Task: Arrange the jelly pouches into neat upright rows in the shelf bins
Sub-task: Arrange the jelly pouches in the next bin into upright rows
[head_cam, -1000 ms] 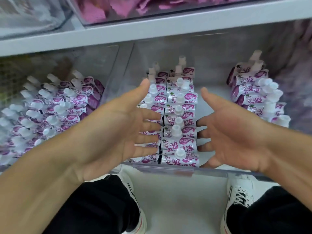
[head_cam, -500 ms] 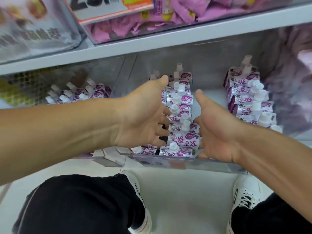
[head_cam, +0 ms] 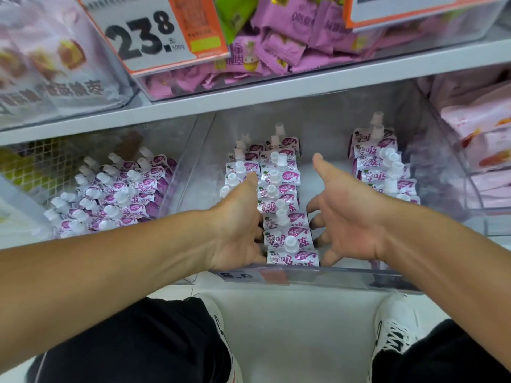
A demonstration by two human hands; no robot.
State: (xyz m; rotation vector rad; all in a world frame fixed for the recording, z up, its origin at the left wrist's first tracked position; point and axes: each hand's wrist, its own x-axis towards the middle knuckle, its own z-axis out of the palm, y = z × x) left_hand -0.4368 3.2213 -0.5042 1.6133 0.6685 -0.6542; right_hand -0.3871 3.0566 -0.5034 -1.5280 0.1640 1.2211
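Observation:
White and purple jelly pouches with white caps stand in a double row [head_cam: 284,217] down the middle of a clear shelf bin [head_cam: 345,276]. My left hand [head_cam: 237,225] lies against the row's left side and covers part of the left column. To the right of the row, my right hand [head_cam: 348,217] has its fingers spread, with the fingertips at the pouches. Neither hand holds a pouch. Another short row of pouches [head_cam: 384,167] stands along the bin's right wall. In the bin to the left, several more pouches [head_cam: 116,197] lean in loose rows.
Above the bins runs a white shelf [head_cam: 276,89] with pink snack packets [head_cam: 276,48] and a price card reading 23.8 [head_cam: 154,31]. Pink bags [head_cam: 486,150] fill the bin at far right. My knees and white shoes [head_cam: 395,333] are on the pale floor below.
Both hands have reached deeper into the bin and closed in on the middle row from either side. The view has tilted up, showing the upper shelf.

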